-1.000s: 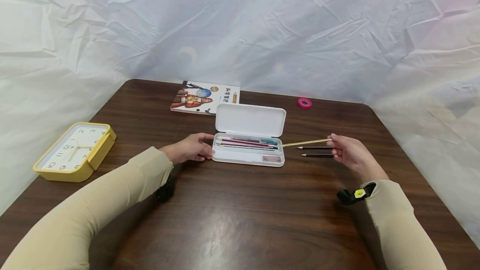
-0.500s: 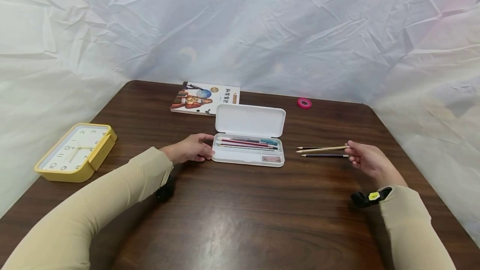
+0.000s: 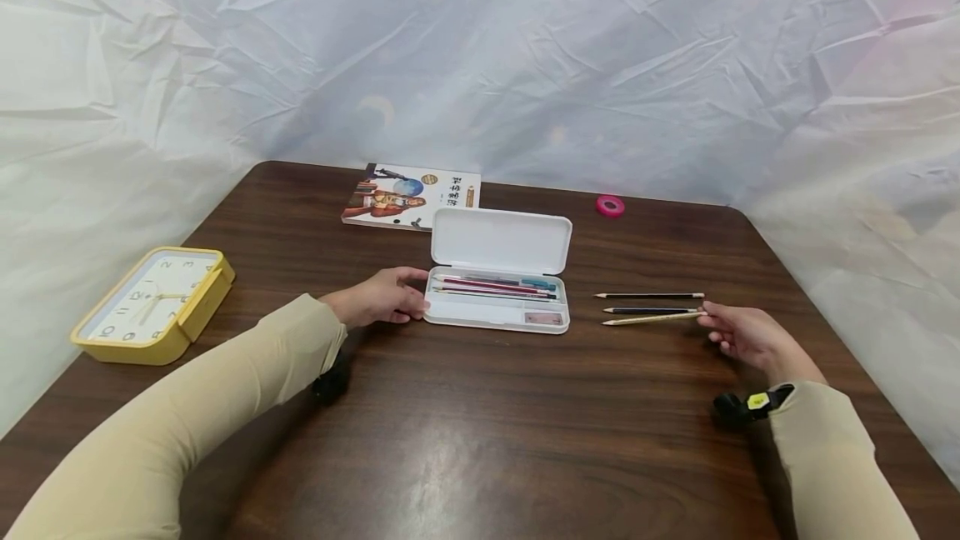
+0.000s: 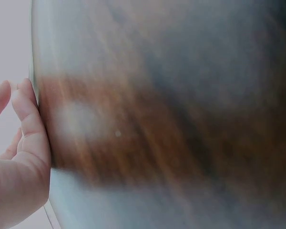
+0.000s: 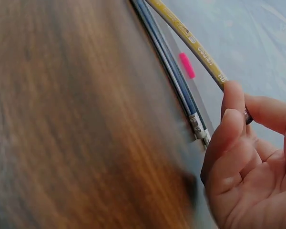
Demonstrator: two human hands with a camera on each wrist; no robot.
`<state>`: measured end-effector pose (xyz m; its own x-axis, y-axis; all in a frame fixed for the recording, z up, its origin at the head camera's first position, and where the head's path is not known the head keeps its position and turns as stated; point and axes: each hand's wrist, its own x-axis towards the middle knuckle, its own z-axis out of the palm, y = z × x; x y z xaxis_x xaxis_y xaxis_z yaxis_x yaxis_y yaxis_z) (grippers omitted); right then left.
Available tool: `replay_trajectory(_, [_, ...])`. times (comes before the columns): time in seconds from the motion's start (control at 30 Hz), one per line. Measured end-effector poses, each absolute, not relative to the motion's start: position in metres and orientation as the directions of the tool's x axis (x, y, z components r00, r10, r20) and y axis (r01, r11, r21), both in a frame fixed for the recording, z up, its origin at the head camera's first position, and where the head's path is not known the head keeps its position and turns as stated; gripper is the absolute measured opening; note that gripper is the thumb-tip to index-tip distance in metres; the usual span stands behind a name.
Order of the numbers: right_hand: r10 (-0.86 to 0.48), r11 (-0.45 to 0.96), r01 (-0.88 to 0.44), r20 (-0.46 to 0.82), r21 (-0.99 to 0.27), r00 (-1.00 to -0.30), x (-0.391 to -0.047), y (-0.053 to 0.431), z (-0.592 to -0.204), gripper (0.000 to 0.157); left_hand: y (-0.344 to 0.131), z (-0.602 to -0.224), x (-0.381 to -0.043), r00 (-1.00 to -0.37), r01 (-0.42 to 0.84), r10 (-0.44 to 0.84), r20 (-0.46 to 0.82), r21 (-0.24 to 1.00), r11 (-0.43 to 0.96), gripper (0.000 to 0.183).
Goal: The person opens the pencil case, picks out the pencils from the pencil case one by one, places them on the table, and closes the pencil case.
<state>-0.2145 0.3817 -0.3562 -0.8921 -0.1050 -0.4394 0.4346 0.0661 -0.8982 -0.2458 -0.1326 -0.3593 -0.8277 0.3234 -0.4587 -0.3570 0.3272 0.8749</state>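
In the head view my left hand (image 3: 378, 297) rests its fingertips against the left end of an open white pencil case (image 3: 480, 312). Several pencils (image 3: 487, 287), one with a teal end, and a pinkish eraser (image 3: 543, 318) lie in it. To the right, my right hand (image 3: 750, 338) pinches the rear end of a yellow pencil (image 3: 660, 318), its tip pointing left. That pencil lies close alongside a dark pencil (image 3: 651, 310), with another dark pencil (image 3: 648, 296) farther back. The right wrist view shows the yellow pencil (image 5: 193, 43) between thumb and fingers; white-ended pencils (image 5: 174, 71) appear beyond.
On the left stands a yellow-framed clock (image 3: 150, 307). A book (image 3: 408, 195) with an illustrated cover lies behind the case, and a pink ring-shaped roll (image 3: 610, 206) sits at the back right. White sheeting (image 3: 480, 65) surrounds the brown table (image 3: 480, 432).
My right hand has carried the yellow pencil from beside the case to the right, then toward me, past the two dark pencils. My left hand and the case have stayed put.
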Motion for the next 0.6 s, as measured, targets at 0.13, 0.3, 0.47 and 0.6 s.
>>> replay_trajectory(0.13, [-0.094, 0.102, 0.467, -0.476, -0.878, -0.875, -0.2158, 0.383, -0.3592, 0.013, -0.1326, -0.3594, -0.2461, -0.827, -0.357, 0.323, -0.46, 0.874, 0.33, 0.062])
replay_trajectory(0.3, [-0.082, 0.166, 0.496, -0.513, -0.853, -0.855, -0.2172, 0.383, -0.3593, 0.01, -0.133, -0.3585, -0.2458, -0.827, -0.357, 0.327, -0.458, 0.876, 0.325, 0.062])
replay_trajectory(0.47, [-0.082, 0.207, 0.508, -0.532, -0.836, -0.843, -0.2157, 0.3808, -0.3568, 0.011, -0.1332, -0.3578, -0.2453, -0.826, -0.353, 0.328, -0.458, 0.875, 0.332, 0.063])
replay_trajectory(0.6, [-0.092, 0.218, 0.505, -0.533, -0.835, -0.841, -0.215, 0.3785, -0.3553, 0.008, -0.1329, -0.3585, -0.2453, -0.827, -0.351, 0.327, -0.457, 0.875, 0.333, 0.062])
